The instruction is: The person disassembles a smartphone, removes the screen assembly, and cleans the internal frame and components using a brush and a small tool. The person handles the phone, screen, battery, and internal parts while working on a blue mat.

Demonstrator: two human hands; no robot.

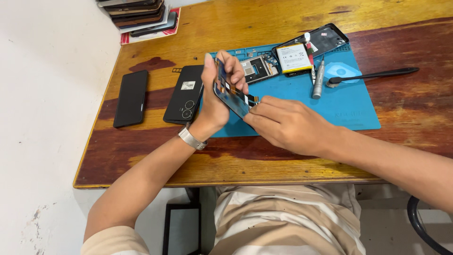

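Note:
My left hand (218, 92) grips an opened phone frame (230, 92), tilted on edge above the blue work mat (325, 101). My right hand (283, 123) pinches the lower right end of that frame, where a small orange flex strip shows. A metal watch sits on my left wrist (192, 138). Just behind the frame lies a grey inner phone plate (258, 68) on the mat.
A black phone (130, 97) and a black phone back cover (185, 93) lie left of the mat on the wooden table (245, 23). A battery on an open phone (309, 47), a small screwdriver (318, 79), a black spudger (373, 75) and a stack of phones (141, 14) are behind.

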